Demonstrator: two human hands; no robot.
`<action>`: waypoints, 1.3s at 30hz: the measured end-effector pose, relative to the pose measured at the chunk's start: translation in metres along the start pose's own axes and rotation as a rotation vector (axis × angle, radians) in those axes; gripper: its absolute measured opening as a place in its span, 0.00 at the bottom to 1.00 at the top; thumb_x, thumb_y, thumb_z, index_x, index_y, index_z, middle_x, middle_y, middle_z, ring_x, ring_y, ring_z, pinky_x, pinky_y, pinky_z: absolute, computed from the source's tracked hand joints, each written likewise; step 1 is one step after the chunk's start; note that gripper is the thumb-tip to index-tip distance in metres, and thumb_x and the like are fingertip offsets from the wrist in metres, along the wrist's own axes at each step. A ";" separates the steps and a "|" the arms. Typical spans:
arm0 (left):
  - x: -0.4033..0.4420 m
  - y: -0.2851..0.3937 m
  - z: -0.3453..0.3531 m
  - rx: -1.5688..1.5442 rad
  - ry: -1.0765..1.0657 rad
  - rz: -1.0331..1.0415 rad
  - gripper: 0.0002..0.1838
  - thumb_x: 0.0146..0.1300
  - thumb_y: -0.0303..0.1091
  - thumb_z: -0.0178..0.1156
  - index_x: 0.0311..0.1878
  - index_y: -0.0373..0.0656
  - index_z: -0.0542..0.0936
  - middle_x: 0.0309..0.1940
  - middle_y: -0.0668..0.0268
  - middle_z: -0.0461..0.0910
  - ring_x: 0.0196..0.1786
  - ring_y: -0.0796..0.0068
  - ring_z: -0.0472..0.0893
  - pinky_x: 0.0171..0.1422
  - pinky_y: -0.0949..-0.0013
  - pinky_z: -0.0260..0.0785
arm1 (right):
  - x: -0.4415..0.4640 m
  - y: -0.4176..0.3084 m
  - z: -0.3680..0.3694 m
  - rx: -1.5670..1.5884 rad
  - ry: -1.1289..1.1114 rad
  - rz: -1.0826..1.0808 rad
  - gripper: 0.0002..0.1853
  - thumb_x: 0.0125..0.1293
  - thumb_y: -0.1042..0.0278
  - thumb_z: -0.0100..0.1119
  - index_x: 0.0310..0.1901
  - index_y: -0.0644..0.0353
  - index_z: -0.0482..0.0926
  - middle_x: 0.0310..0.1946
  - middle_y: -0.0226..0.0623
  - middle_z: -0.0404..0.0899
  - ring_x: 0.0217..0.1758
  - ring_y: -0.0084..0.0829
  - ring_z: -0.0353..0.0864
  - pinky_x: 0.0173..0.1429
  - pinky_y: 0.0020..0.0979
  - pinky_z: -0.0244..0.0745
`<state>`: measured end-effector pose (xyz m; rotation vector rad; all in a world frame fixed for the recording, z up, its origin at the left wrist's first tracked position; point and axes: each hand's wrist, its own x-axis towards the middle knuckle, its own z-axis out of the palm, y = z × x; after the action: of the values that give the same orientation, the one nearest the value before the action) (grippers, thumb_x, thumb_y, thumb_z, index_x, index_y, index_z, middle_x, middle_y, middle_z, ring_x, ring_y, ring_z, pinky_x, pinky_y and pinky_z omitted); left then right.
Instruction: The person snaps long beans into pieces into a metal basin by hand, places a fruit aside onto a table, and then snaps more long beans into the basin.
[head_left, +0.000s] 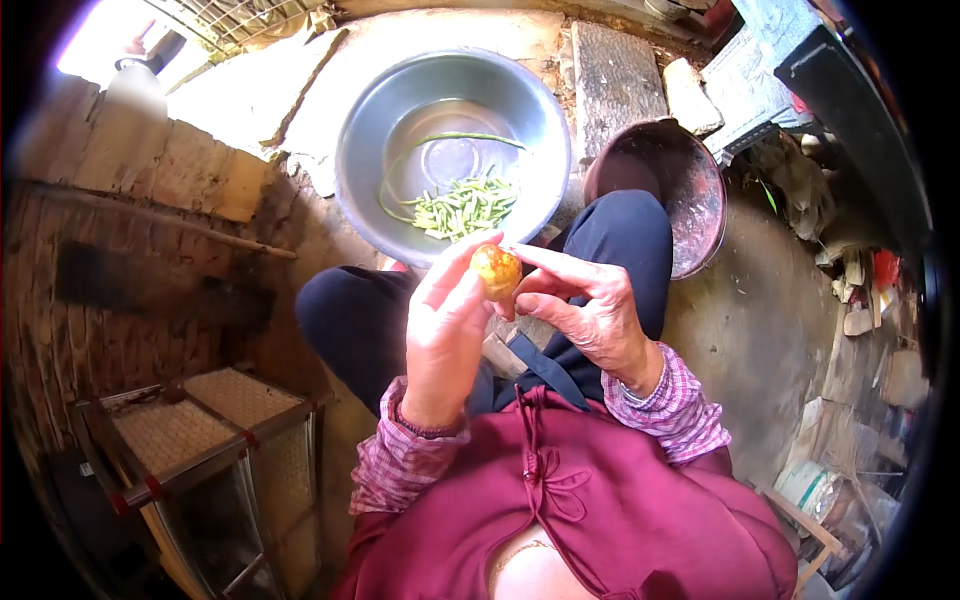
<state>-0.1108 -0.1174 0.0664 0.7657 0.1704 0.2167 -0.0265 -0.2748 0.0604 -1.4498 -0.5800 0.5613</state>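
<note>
A small round yellow-orange thing (496,271) with a shiny, mottled surface, perhaps a fruit, is held up in front of my knees. The fingers and thumb of my left hand (445,335) close around its left side. My right hand (595,315) has its bent fingers and thumb against the right side. Just beyond my hands stands a wide grey metal basin (355,150). Cut green bean pieces (465,205) lie in the near part of it, and one long bean (470,136) curves along the inside.
A dark reddish bucket (712,215) stands right of the basin, by my knee. At lower left is a framed stand with mesh panels (210,410). A brick wall (130,160) runs along the left. Bags and clutter (830,490) line the right side.
</note>
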 end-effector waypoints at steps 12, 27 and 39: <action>-0.008 -0.024 -0.003 0.149 0.033 0.032 0.23 0.69 0.27 0.57 0.65 0.31 0.70 0.63 0.56 0.74 0.66 0.66 0.74 0.73 0.63 0.64 | -0.001 -0.001 0.003 -0.431 0.088 -0.325 0.32 0.55 0.69 0.76 0.61 0.68 0.76 0.37 0.47 0.85 0.36 0.31 0.87 0.43 0.29 0.82; -0.009 -0.016 -0.020 0.428 0.072 0.051 0.22 0.66 0.21 0.59 0.63 0.33 0.73 0.48 0.61 0.81 0.47 0.77 0.80 0.55 0.74 0.71 | 0.000 0.015 -0.005 -0.761 0.045 -0.463 0.27 0.60 0.68 0.69 0.61 0.65 0.74 0.33 0.46 0.81 0.33 0.44 0.83 0.36 0.37 0.78; 0.035 -0.007 -0.018 0.349 -0.034 0.077 0.22 0.62 0.19 0.65 0.60 0.35 0.75 0.51 0.65 0.80 0.54 0.77 0.80 0.62 0.73 0.72 | 0.042 0.004 -0.001 -0.759 0.074 -0.575 0.27 0.53 0.77 0.70 0.57 0.69 0.78 0.34 0.47 0.82 0.34 0.43 0.85 0.38 0.35 0.79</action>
<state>-0.0802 -0.1013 0.0462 1.1232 0.1484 0.2507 0.0052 -0.2473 0.0572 -1.8774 -1.1774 -0.2045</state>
